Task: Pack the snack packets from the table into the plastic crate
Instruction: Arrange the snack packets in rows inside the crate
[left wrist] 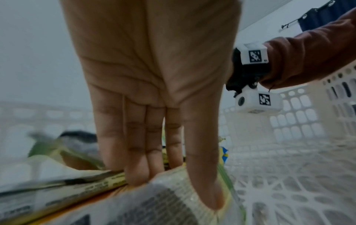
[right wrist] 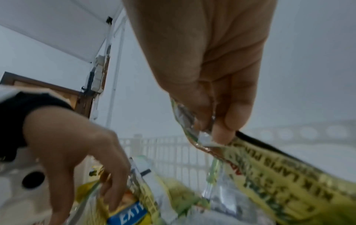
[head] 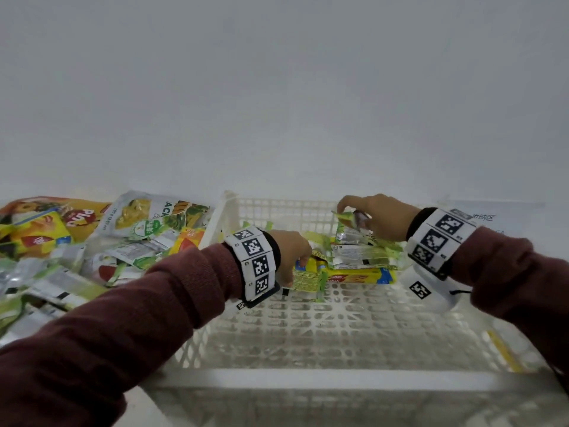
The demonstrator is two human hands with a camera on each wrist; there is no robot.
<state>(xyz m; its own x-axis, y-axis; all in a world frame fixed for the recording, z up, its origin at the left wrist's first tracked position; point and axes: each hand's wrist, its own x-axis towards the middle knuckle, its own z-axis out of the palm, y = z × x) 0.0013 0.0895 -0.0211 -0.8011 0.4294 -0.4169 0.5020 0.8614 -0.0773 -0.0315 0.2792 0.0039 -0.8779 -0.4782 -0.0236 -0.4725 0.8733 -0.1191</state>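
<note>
A white plastic crate (head: 345, 377) stands in front of me with a stack of green, silver and yellow snack packets (head: 363, 257) at its far side. My left hand (head: 292, 257) is down inside the crate and grips a green-and-silver packet (head: 304, 280) between thumb (left wrist: 204, 175) and fingers (left wrist: 136, 167), beside a yellow-and-blue packet (head: 360, 277). My right hand (head: 366, 217) is raised over the stack and pinches the edge of a green-and-silver packet (head: 351, 218), which shows yellow with dark lettering in the right wrist view (right wrist: 269, 175).
A heap of loose snack packets (head: 77, 241) lies on the table left of the crate, among them a large orange bag (head: 77, 217) and a white-green pouch (head: 147, 217). The near half of the crate floor (head: 338, 328) is bare lattice. A plain wall rises behind.
</note>
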